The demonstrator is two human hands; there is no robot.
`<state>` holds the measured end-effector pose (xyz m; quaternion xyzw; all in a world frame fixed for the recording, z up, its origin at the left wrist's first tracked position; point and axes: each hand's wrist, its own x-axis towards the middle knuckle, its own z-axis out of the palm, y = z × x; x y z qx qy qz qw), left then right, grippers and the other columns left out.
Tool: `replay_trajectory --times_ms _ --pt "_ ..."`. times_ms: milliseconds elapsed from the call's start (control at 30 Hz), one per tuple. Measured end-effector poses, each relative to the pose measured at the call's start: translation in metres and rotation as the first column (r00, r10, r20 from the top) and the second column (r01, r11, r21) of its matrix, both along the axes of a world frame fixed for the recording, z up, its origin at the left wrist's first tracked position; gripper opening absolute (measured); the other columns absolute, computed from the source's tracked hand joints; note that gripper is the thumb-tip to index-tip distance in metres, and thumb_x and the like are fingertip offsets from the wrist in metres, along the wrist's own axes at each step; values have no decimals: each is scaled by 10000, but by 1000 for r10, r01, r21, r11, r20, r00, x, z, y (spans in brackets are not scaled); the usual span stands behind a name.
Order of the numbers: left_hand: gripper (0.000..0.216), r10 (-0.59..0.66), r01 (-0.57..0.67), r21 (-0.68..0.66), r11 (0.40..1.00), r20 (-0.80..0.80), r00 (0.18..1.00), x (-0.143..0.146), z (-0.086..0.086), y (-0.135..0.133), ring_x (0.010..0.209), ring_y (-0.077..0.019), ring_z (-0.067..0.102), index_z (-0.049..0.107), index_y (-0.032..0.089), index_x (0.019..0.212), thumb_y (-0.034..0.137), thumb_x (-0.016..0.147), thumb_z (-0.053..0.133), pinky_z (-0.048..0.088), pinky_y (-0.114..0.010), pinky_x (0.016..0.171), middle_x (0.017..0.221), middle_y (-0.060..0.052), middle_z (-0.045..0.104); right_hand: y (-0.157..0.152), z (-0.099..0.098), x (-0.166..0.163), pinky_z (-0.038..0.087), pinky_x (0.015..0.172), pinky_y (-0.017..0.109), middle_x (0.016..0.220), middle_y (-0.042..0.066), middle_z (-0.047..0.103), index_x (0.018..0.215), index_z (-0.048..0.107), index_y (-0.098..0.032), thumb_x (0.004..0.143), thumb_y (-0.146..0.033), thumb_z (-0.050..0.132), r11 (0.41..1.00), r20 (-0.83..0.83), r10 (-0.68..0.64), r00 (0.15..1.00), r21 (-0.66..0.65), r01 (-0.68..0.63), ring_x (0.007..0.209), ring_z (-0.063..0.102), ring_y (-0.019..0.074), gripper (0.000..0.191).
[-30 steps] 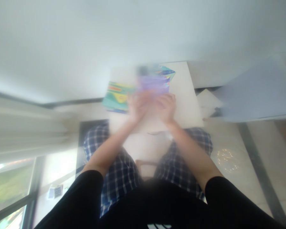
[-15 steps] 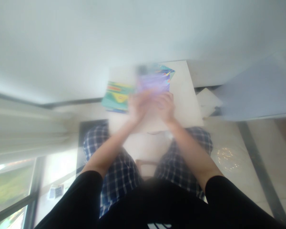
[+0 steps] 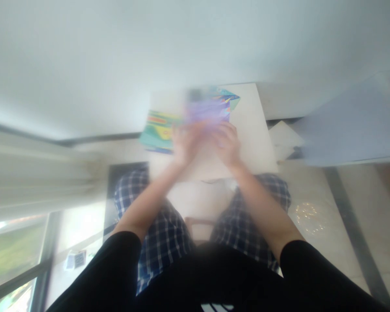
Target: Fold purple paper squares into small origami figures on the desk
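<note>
A glossy purple sheet or packet [image 3: 208, 111] with a colourful right edge is over the small white table, its details lost in blur. My left hand [image 3: 186, 142] is at its near left edge, fingers curled in toward it and smeared in the middle. My right hand [image 3: 226, 142] is at the near right edge, fingers bent and closed on it. The fingertips of both hands almost meet. Left of my left hand lies a flat green and yellow printed pack [image 3: 159, 133]. A teal patterned piece [image 3: 233, 99] sticks out behind the purple one.
The white table [image 3: 255, 147] stands against a pale wall [image 3: 195, 39], over my knees in checked trousers [image 3: 162, 234]. To the right are a large grey-white panel [image 3: 354, 125] and a string of small lights [image 3: 308, 216] on the floor. A window [image 3: 16, 255] is at lower left.
Both hands stay at the near edge of the purple piece, with only slight finger movement. My left hand has shifted a little to the left. The pack beside it has not visibly moved.
</note>
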<state>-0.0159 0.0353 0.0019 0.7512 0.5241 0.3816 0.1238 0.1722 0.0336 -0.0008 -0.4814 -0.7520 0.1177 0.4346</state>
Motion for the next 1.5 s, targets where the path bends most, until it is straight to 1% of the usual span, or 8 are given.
replay_trajectory --times_ms 400,567,667,800,933,1067,1300,1500 --pt "258 109 -112 41 993 76 991 10 -15 -11 1068 -245 648 713 234 1021 414 949 543 443 -477 1055 1041 -67 753 -13 0 -11 475 1093 584 1149 98 672 1098 725 -302 979 -407 449 997 30 -21 999 75 19 1267 558 302 318" --pt "205 101 -104 39 994 66 993 7 -17 -11 1145 -281 610 711 255 1010 383 920 578 292 -574 1168 1044 -62 744 -15 12 -10 370 1135 658 1356 126 570 1252 634 -282 966 -492 439 991 10 -124 992 46 123 1433 400 365 405" --pt "170 94 -94 17 995 28 995 3 -22 -6 1196 -293 587 714 278 999 358 900 601 189 -619 1209 1075 -50 739 -6 11 -4 460 1063 604 1432 138 514 1395 498 -266 993 -503 347 990 -86 -137 987 -6 137 1444 399 334 491" --pt "191 66 -67 8 998 28 997 -3 -24 0 1250 -290 561 708 300 1051 341 900 599 108 -623 1238 1104 -35 738 9 0 3 578 891 442 1181 127 691 1265 585 -200 922 -599 452 958 -380 -75 922 -283 -38 1120 662 277 542" --pt "244 32 -31 -48 998 27 999 -5 -15 1 1298 -277 534 690 309 1130 351 932 554 82 -589 1259 1155 -29 732 10 0 1 574 847 401 977 70 751 976 683 -181 729 -597 688 864 -485 -148 862 -488 -126 953 696 257 484" --pt "257 11 -10 -112 994 14 1000 -5 -6 3 1306 -268 532 689 295 1149 344 943 543 126 -561 1259 1170 -34 732 3 8 -7 556 834 357 918 31 744 877 664 -196 648 -504 744 845 -483 -206 851 -526 -93 888 681 209 392" --pt "267 4 -2 -142 990 16 1000 -6 -11 9 1269 -266 562 726 302 1114 312 902 564 150 -559 1252 1147 -27 737 2 6 -8 495 752 300 738 -30 645 739 590 -208 654 -384 695 842 -462 -244 853 -537 -50 761 608 154 222" --pt "313 33 -34 -98 995 -15 999 -7 -4 2 1270 -298 553 707 284 1159 284 866 599 119 -605 1241 1174 -44 727 6 8 -7 418 572 234 686 -63 568 829 562 -224 605 -296 638 743 -653 -388 651 -640 -198 639 516 109 248"
